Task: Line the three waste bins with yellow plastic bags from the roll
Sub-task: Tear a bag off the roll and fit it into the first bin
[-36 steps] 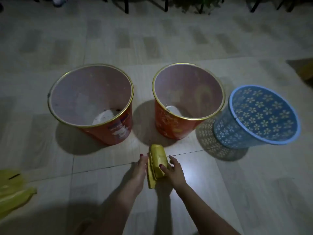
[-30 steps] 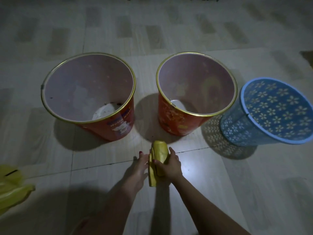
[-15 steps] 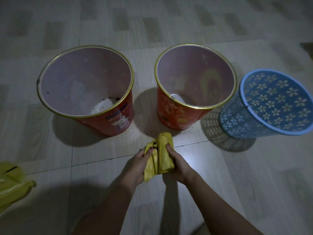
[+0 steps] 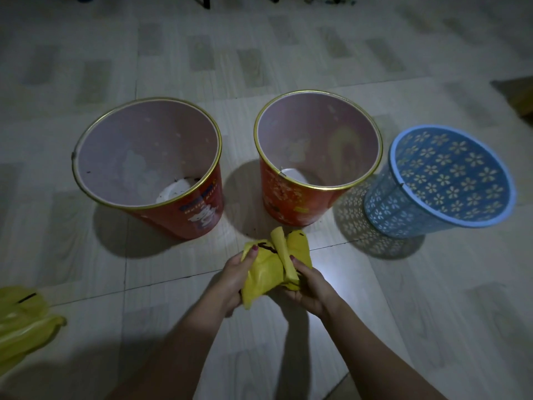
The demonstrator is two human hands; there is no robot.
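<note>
Three bins stand in a row on the tiled floor: a red bin [image 4: 199,217] with a gold rim at left, a second red bin [image 4: 288,209] in the middle, and a blue perforated flower-pattern bin [image 4: 403,217] at right. None has a bag in it. Just in front of the middle bin, both hands hold the yellow bag roll [image 4: 284,256]. My left hand [image 4: 236,277] grips a loosened yellow bag end [image 4: 261,274]. My right hand [image 4: 310,284] grips the rolled part from the right.
A crumpled yellow plastic bag [image 4: 23,321] lies on the floor at the far left edge. Dark chair or table legs [image 4: 206,1] stand at the top of the view. A brownish object [image 4: 522,96] sits at the right edge.
Both hands have lifted the roll off the floor and pulled it apart; a bag end now hangs loose from the roll in my left hand.
</note>
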